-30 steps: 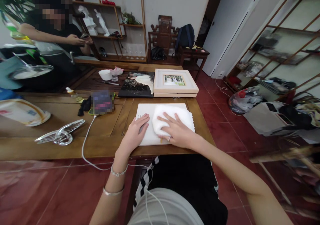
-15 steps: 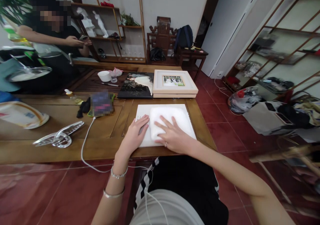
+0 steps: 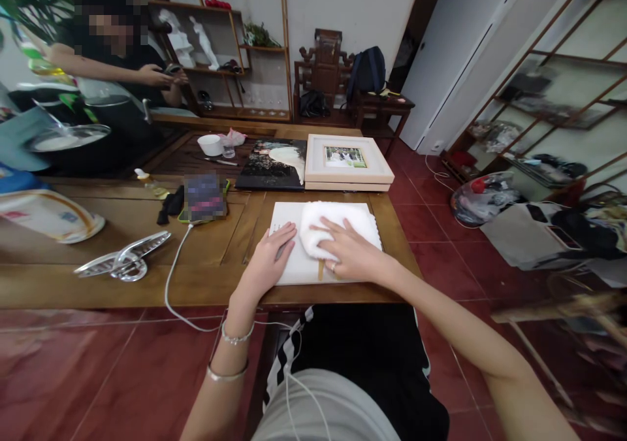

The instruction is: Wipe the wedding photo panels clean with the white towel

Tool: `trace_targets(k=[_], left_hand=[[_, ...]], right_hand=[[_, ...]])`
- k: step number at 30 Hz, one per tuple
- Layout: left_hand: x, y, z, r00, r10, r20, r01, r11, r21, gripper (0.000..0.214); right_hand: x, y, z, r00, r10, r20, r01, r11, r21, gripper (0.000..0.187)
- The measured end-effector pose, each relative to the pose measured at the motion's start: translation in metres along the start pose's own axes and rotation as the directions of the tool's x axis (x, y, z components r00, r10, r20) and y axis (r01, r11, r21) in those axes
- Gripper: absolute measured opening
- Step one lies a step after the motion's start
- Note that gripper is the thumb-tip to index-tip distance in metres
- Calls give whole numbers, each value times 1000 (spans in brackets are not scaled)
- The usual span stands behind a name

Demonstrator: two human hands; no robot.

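A white board point(image 3: 294, 274) lies flat at the table's near edge, with small dark marks at its upper left and a brown strip point(image 3: 320, 271) showing near its lower edge. On the board sits a fluffy white cloth point(image 3: 313, 222), bunched into a rounded pad. My right hand point(image 3: 345, 245) presses on this cloth, fingers spread flat over it. My left hand point(image 3: 274, 251) lies palm down on the board's left side, fingers stretched out, just left of the cloth. The board's surface beneath the cloth is hidden.
Beyond the board are a framed photo point(image 3: 350, 160) and a dark picture panel point(image 3: 272, 163). A phone point(image 3: 204, 198) on a white cable, a silver hair claw point(image 3: 125, 256), a dropper bottle point(image 3: 151, 183) and a white bowl point(image 3: 209, 144) stand leftward. Across the table, a person point(image 3: 117, 55) holds a phone.
My right hand has pushed the white cloth away from me, up the board, baring the brown strip near the lower edge. My left hand stays at the board's left side.
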State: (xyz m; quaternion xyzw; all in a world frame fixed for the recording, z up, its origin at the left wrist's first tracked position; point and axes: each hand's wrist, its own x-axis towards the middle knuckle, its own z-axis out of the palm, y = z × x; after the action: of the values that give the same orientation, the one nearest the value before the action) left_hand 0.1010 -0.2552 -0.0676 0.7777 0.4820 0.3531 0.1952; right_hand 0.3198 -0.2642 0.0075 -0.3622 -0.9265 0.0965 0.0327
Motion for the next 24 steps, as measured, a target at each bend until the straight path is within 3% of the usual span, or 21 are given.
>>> trace_targets(k=[5,11,14,18,21,24], left_hand=[[-1,2,-2,1000,-12,-17,12,1000,-3,36],[-4,14,-10,987,39,-159,-53,995,-82,46],[-6,18,-15,985,59,-160,-84,984,-155,47],[-8,22,-18,983,50,-175,-92,967,-237,47],[-8,22,-17,989,13,-144,-46,974,-222,48],[-6,18,-13,997,-8,-81,-5,988,-155,48]], right_hand=[[37,26,4,995,73,-65,-76,996,-43,46],[46,1,9,999,31,-14,-33,991,-127,47],[37,-25,12,995,-103,15,104,986,-130,40],[8,-55,14,952,-303,36,305,946,-110,30],[-19,-66,11,936,-341,84,346,937,-58,28],[-39,-67,2,944,-304,130,306,952,2,28]])
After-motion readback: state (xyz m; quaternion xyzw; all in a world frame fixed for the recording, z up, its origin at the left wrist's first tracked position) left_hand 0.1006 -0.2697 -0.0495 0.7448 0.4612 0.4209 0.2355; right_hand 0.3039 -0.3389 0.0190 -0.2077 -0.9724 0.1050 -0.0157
